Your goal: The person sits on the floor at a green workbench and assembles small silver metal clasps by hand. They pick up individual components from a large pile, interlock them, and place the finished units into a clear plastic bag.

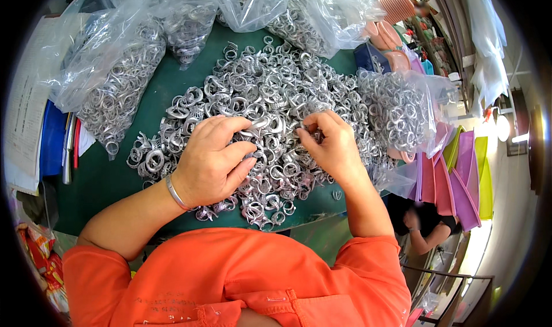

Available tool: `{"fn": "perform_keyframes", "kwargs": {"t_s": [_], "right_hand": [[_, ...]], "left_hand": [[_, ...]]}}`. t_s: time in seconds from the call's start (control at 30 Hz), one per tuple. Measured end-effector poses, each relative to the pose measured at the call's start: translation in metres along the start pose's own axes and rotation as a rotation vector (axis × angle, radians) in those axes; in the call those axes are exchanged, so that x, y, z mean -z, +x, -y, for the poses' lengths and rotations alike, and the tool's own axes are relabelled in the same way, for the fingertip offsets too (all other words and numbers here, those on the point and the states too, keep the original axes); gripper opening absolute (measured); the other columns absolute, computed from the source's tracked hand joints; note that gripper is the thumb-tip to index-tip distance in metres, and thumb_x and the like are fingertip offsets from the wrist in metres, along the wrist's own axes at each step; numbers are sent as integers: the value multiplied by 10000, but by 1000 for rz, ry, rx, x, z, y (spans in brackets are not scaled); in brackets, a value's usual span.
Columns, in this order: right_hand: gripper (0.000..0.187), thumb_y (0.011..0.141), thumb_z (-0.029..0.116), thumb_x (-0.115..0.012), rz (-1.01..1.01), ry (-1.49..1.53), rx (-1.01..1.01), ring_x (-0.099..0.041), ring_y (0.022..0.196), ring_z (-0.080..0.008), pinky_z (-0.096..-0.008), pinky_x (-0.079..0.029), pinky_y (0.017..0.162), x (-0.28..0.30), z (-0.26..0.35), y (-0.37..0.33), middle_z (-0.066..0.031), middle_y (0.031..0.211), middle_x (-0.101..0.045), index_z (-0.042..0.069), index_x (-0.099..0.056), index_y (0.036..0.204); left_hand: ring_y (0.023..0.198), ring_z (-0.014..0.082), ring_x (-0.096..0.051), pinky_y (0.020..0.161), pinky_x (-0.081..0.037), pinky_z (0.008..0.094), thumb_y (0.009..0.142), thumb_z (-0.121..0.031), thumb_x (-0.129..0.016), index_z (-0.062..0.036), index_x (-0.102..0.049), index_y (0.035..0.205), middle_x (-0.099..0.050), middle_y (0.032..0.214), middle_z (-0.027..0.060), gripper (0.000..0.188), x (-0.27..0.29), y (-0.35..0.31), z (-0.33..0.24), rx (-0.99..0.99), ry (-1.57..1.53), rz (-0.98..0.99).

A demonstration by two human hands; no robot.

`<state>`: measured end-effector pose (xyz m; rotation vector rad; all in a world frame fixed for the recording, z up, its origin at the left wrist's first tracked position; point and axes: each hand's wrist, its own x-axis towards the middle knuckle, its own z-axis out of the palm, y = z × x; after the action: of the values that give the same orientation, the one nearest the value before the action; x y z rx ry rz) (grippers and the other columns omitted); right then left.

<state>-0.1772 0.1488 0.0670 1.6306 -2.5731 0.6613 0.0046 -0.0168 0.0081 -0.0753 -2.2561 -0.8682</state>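
Observation:
A broad heap of silver-coloured metal rings (276, 91) covers the middle of the green tabletop (109, 180). My left hand (210, 157) rests on the heap's near left side, its fingers apart. The tip of its index finger lies against a thick, smooth ring (260, 123). To its right, my right hand (334, 146) is curled over the rings, thumb and index finger drawn close together. Whatever those fingertips may hold is hidden among the rings. A small loose ring (337, 195) lies apart near the table's front edge.
Clear plastic bags of rings stand at the left (115, 91), the back (296, 25) and the right (397, 108). A blue box (371, 58), pink baskets (386, 37) and coloured trays (454, 180) sit to the right. Beyond the table edge, another person (428, 226) is visible.

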Motion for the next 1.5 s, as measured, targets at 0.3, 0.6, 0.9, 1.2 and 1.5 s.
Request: {"fn": "perform_keyframes", "kwargs": {"t_s": [0.3, 0.6, 0.9, 1.2, 1.5], "right_hand": [[99, 806, 70, -722, 0, 822, -494, -530, 612, -52, -220, -428, 553, 20, -24, -11, -5, 790, -662, -14, -670, 814], [87, 774, 9, -716, -113, 478, -13, -575, 708, -109, -233, -442, 607, 16, -18, -13, -105, 930, -675, -2, -633, 798], [78, 766, 10, -715, -250, 132, -26, -544, 637, -100, -231, -427, 567, 17, -9, -12, -52, 830, -655, 20, -667, 826], [113, 858, 78, -669, -1041, -326, 73, -587, 710, -233, -330, -455, 653, 116, -50, 12, -94, 758, -623, 16, -623, 775], [82, 848, 102, -672, -966, -569, 143, -626, 838, -238, -362, -480, 783, 136, -79, 20, -90, 872, -669, 27, -675, 880]], "left_hand": [[1032, 340, -543, 917, -418, 453, 758, -119, -697, -48, -628, 920, -554, 1157, 132, 190, 0, 0, -1, -10, 22, -1], [1015, 345, -541, 896, -405, 446, 753, -109, -681, -59, -648, 934, -563, 1162, 151, 190, -1, -2, 2, -9, 17, 1], [1022, 338, -552, 880, -412, 439, 735, -91, -678, -51, -644, 910, -573, 1134, 156, 183, 0, 0, 1, 2, 12, 21], [1024, 358, -548, 883, -413, 443, 729, -100, -695, -30, -654, 918, -572, 1138, 163, 205, 2, 5, -7, 10, 65, 24], [1033, 352, -547, 896, -403, 435, 760, -93, -665, -46, -654, 926, -570, 1155, 172, 174, 1, 2, -1, 2, 50, 39]]}}
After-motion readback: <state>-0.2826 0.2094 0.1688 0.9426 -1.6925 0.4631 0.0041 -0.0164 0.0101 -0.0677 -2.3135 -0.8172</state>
